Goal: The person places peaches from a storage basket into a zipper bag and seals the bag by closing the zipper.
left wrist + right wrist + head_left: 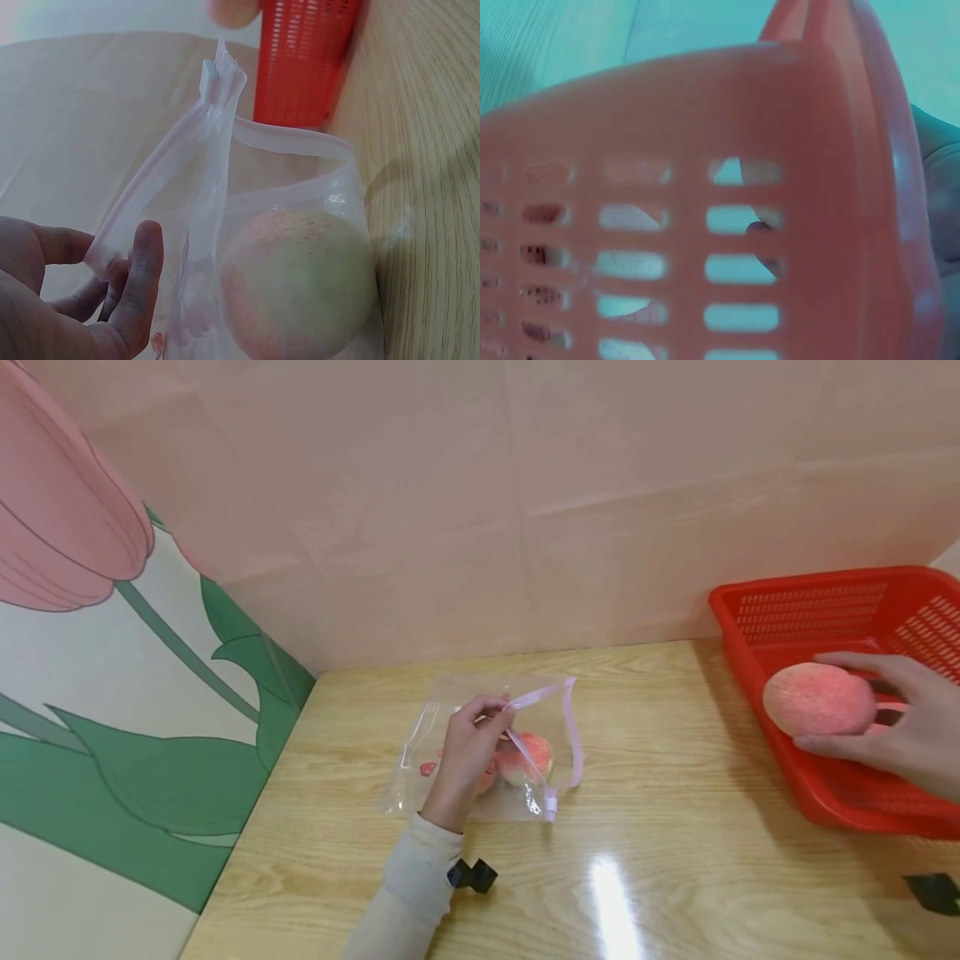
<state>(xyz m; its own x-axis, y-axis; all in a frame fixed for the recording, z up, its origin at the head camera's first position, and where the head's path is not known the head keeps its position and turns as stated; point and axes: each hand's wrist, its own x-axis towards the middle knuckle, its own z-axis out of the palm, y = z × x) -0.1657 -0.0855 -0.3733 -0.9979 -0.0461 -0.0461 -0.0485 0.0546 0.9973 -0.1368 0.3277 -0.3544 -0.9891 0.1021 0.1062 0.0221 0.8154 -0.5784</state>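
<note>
A clear zip bag (411,781) with a pink-edged opening lies on the table, its mouth facing right. My left hand (463,760) pinches the upper lip of that opening between thumb and fingers, lifting it away from the lower lip. Inside the bag is a peach (542,752), with another rounded pink shape partly behind the hand; the left wrist view shows the peach (300,285) close up. At the right, my right hand (918,727) grips another peach (817,700) over the near-left side of a red basket (738,643). The basket's slotted wall hides most of this hand in the right wrist view.
More pink fruit shows in the basket behind the right hand. A white slider (551,804) sits at the bag's near corner. The wooden table (645,727) meets a pinkish cloth backdrop (525,527), and a tulip-patterned panel (150,785) borders its left.
</note>
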